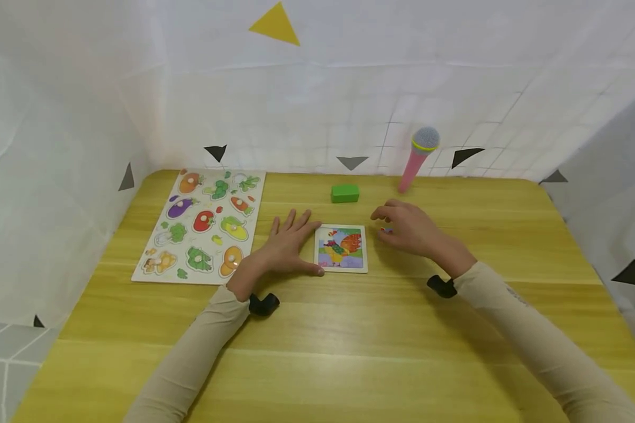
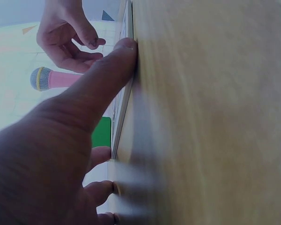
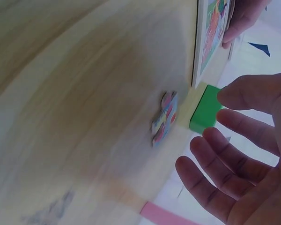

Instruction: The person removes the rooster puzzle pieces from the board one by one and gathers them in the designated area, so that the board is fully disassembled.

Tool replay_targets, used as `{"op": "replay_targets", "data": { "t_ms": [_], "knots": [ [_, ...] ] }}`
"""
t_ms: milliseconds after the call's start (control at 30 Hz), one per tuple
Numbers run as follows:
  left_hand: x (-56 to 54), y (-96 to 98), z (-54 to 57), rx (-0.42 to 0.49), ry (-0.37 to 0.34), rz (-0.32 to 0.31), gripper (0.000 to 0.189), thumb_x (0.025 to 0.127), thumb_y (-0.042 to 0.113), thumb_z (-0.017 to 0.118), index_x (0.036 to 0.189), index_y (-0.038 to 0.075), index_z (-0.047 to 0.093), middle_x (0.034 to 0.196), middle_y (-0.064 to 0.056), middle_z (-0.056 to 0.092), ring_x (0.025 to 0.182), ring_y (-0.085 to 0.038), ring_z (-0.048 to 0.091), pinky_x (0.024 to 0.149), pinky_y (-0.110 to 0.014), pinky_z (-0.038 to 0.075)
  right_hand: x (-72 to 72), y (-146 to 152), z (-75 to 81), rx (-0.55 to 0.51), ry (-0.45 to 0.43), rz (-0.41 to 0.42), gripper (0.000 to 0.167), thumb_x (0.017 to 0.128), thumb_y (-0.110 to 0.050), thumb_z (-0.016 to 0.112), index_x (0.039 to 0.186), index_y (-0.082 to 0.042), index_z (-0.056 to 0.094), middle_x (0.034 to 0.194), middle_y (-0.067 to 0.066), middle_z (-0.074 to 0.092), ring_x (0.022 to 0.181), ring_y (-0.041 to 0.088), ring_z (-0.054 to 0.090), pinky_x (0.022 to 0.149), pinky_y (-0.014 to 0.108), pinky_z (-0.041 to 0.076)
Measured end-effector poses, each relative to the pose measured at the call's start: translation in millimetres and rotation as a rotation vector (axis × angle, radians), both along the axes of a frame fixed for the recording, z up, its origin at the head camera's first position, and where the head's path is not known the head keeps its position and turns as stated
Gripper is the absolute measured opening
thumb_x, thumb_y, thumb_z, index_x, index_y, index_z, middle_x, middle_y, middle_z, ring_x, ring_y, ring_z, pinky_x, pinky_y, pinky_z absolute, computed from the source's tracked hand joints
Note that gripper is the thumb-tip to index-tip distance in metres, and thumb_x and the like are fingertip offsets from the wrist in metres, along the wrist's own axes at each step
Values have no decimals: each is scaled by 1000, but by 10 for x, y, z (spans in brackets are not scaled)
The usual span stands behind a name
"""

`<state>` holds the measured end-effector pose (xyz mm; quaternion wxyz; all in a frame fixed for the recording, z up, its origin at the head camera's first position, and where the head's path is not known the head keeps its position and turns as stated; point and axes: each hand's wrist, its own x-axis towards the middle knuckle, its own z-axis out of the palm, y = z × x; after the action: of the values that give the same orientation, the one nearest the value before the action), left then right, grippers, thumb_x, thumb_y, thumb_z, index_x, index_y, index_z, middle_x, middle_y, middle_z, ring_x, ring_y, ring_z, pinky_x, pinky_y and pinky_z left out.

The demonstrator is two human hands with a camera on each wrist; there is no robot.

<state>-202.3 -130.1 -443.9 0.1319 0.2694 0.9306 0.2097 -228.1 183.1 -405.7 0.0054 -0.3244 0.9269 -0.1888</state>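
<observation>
A small framed jigsaw puzzle (image 1: 341,249) with a rooster picture lies flat on the wooden table. My left hand (image 1: 286,247) is spread at its left side; thumb and index fingertip touch the frame near its two left corners, as the thumb at the frame's edge (image 2: 127,93) also shows in the left wrist view. Just right of the puzzle, my right hand (image 1: 415,229) hovers with loosely bent fingers and nothing between them. Under it a loose jigsaw piece (image 3: 165,119), blue, red and yellow, lies on the tabletop, mostly hidden by that hand in the head view.
A vegetable peg board (image 1: 217,239) lies at the left, close by my left forearm. Behind the puzzle sits a green block (image 1: 345,193). A pink toy microphone (image 1: 419,157) stands at the table's back edge, against a white patterned cloth (image 1: 307,106).
</observation>
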Motion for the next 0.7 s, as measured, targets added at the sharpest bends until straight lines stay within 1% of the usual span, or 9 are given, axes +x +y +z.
{"op": "replay_targets", "data": {
  "t_ms": [167,300,567,700],
  "knots": [
    [8,-6,9,4,-10,8,111,74,67,78,160,21,25,167,-11,3,151,-38,-9,115,-62,-9,-4,-132,7,-20,-17,23,26,86,-9,73,111,-2,71,101,13,65,92,29,64,81,44,52],
    [4,0,2,9,-9,8,111,74,66,78,160,21,26,167,-11,3,151,-38,-9,115,-62,-9,-9,-227,-13,-16,-31,34,27,86,-9,73,112,-2,71,102,13,64,93,28,63,82,44,52],
    [-1,2,-5,20,-9,11,111,74,67,78,160,20,26,167,-10,4,151,-38,-9,115,-62,-9,-3,-444,-14,9,-37,70,31,85,-12,75,115,-5,72,101,11,65,81,22,58,74,40,51],
    [-1,2,-5,23,-7,5,110,74,68,77,160,20,26,167,-11,4,151,-38,-8,115,-63,-8,-2,-508,-23,18,-62,62,31,86,-13,75,116,-6,72,104,9,65,83,21,57,76,39,51]
  ]
}}
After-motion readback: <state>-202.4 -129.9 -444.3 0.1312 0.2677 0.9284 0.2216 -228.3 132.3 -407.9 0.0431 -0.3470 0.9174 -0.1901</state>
